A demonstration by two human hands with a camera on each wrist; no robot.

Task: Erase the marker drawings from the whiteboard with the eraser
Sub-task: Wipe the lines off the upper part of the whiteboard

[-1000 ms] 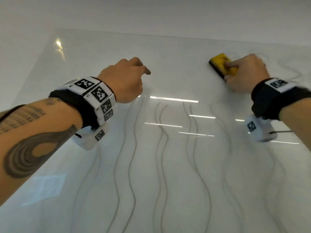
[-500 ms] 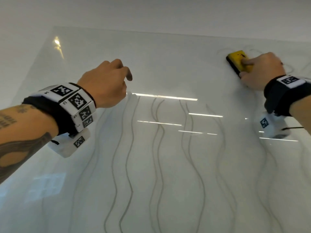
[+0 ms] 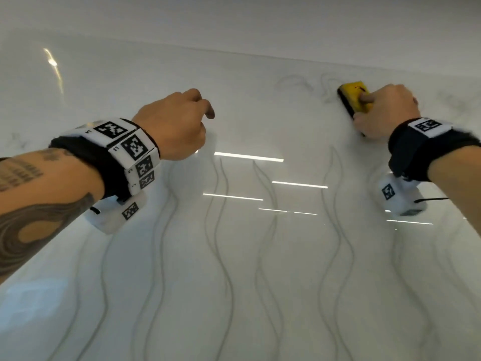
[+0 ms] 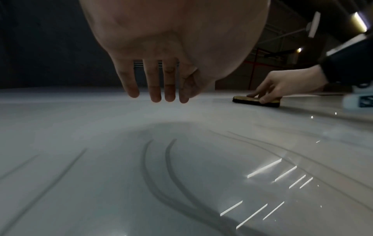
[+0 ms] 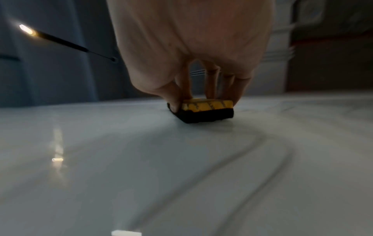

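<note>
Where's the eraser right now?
The eraser lies flat on the whiteboard, far right in the head view, gripped by the right hand.

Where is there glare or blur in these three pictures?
Head view: ceiling lights glare in bright bars on the whiteboard. Left wrist view: similar streaks, and a shadow under the left hand. Right wrist view: soft blur, though the eraser under the right hand stays legible.
</note>
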